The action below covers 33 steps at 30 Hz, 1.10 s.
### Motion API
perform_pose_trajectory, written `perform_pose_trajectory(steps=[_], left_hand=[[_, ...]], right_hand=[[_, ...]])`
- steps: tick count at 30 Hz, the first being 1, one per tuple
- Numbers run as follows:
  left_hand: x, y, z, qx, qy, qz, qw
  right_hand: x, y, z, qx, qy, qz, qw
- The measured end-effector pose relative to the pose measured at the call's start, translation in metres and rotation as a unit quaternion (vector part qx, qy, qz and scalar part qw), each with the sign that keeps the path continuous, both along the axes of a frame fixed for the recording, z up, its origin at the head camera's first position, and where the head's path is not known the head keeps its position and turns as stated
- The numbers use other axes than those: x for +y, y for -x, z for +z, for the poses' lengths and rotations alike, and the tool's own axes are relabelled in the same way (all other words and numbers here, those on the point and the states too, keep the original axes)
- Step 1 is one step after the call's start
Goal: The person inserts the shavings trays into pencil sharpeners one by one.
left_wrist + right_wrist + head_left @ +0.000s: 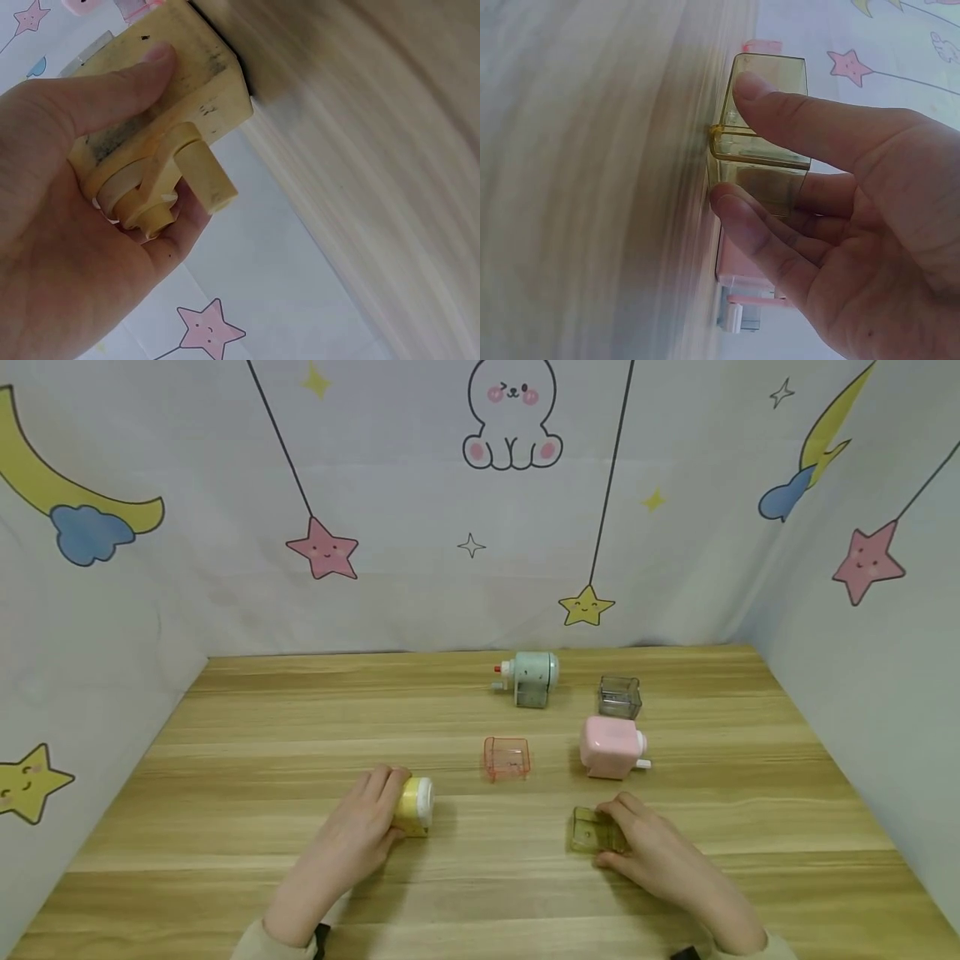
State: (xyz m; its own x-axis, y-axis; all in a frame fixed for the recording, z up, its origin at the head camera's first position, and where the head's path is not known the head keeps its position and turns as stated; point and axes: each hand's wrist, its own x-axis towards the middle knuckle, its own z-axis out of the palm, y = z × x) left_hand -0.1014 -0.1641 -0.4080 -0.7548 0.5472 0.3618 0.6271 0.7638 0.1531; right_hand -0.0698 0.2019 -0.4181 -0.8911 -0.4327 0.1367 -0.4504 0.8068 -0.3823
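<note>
My left hand (367,827) grips a yellow hand-crank pencil sharpener (409,810) with a white round end, left of centre on the table. In the left wrist view its crank handle (206,176) juts out below the thumb. My right hand (652,847) pinches a clear yellow-green shavings drawer (591,832) between thumb and fingers. The right wrist view shows this see-through drawer (769,142) low at the tabletop; whether it touches the wood I cannot tell. My palm and fingers hide part of each held thing.
Beyond my right hand stands a pink pencil sharpener (611,747), with a grey clear drawer (620,697) behind it. A red clear drawer (507,758) sits near the middle. Farther back is a pale green sharpener (534,677). Patterned white cloth (420,602) surrounds the wooden table (285,718).
</note>
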Motion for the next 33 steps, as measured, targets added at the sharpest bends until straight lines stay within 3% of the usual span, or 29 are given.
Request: perform_pose_trajectory(steps=[33], left_hand=[[0.0088, -0.0024, 0.0005, 0.005, 0.006, -0.005, 1.0000]], right_hand=[[-0.0082, 0.0035, 0.0003, -0.004, -0.002, -0.003, 1.000]])
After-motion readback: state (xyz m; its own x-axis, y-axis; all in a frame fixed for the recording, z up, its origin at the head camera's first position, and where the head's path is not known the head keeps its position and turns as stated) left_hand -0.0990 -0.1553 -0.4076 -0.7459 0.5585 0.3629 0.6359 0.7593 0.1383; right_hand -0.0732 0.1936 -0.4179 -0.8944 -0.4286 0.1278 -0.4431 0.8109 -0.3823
